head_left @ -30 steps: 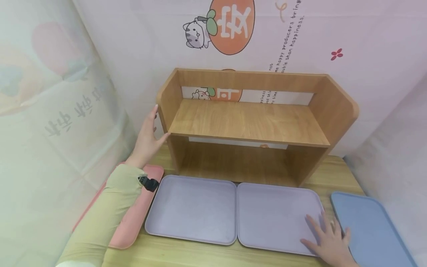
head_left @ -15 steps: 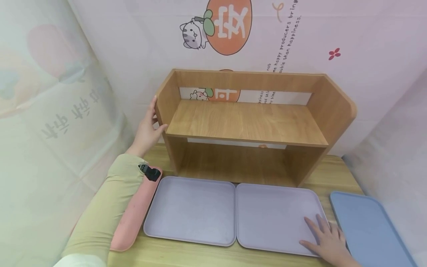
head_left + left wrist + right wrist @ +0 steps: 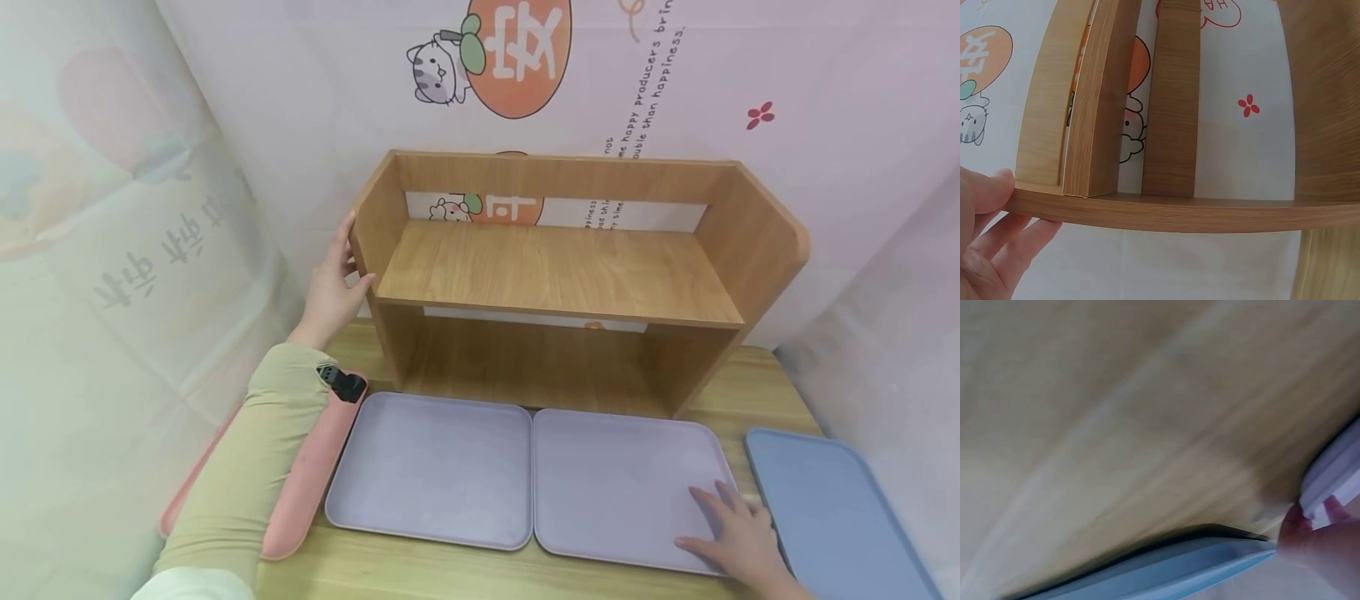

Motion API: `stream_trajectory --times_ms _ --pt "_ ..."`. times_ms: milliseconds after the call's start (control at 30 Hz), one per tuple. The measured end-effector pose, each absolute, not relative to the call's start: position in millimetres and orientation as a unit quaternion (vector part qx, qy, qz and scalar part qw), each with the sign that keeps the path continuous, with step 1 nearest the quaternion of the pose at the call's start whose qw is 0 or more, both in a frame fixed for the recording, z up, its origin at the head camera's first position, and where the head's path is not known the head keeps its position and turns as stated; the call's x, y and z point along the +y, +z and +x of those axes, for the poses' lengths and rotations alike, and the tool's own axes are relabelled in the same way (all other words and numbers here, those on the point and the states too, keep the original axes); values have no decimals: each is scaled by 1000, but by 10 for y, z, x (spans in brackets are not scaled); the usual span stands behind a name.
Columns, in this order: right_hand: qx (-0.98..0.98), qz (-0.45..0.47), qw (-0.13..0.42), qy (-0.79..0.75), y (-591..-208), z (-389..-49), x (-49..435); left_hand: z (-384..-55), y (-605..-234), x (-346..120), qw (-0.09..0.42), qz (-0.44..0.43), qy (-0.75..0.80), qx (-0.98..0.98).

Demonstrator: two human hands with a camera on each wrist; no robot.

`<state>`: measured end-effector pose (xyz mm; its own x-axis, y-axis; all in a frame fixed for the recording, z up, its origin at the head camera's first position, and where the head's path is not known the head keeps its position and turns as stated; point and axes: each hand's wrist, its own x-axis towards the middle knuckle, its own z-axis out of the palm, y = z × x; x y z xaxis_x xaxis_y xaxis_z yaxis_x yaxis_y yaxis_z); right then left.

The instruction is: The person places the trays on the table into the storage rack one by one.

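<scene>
A two-tier wooden shelf (image 3: 555, 271) stands behind two lavender trays. At its left side panel is my left hand (image 3: 330, 296); the left wrist view shows that hand (image 3: 991, 231) gripping the panel's edge (image 3: 1179, 212), thumb on one face and fingers on the other. My right hand (image 3: 738, 533) rests at the right side of the right lavender tray (image 3: 622, 492), fingers spread over its surface. In the right wrist view, fingertips of the right hand (image 3: 1316, 534) are right at the tray's rim (image 3: 1332, 469).
The left lavender tray (image 3: 435, 471) lies beside the right one. A pink tray (image 3: 315, 467) is partly hidden under the left forearm. A blue tray (image 3: 832, 500) lies at the right of the wooden table (image 3: 405, 575). Printed cloth (image 3: 315, 100) hangs behind and at both sides.
My left hand has moved slightly up and closed in on the shelf's left panel, its thumb now against the edge. The right hand's fingers have drawn in a little at the tray.
</scene>
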<state>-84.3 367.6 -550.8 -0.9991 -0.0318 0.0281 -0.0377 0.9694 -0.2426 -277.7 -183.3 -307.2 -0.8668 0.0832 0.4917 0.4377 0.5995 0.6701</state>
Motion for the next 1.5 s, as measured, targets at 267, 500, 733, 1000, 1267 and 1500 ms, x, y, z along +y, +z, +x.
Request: stream_trajectory --times_ms 267,500,733,1000,1267,1500 --pt "-989 -9 -22 143 -5459 -909 3687 -2778 -3078 -1823 214 -150 -427 -866" --pt "-985 -12 -6 174 -5462 -924 3695 -2775 -3064 -1832 213 -146 -431 -865" --pt "-981 -35 -25 188 -5460 -972 3699 -2773 -3073 -1851 216 -138 -424 -869" --pt "-987 -16 -5 163 -5502 -1000 3803 -2769 -3090 -1821 221 -140 -425 -867" --pt "-975 -17 -9 221 -5454 -953 3918 -2773 -3109 -1801 218 -133 -421 -871" --pt "-958 -19 -56 282 -5365 -911 4040 -2763 -3095 -1790 217 -134 -420 -871"
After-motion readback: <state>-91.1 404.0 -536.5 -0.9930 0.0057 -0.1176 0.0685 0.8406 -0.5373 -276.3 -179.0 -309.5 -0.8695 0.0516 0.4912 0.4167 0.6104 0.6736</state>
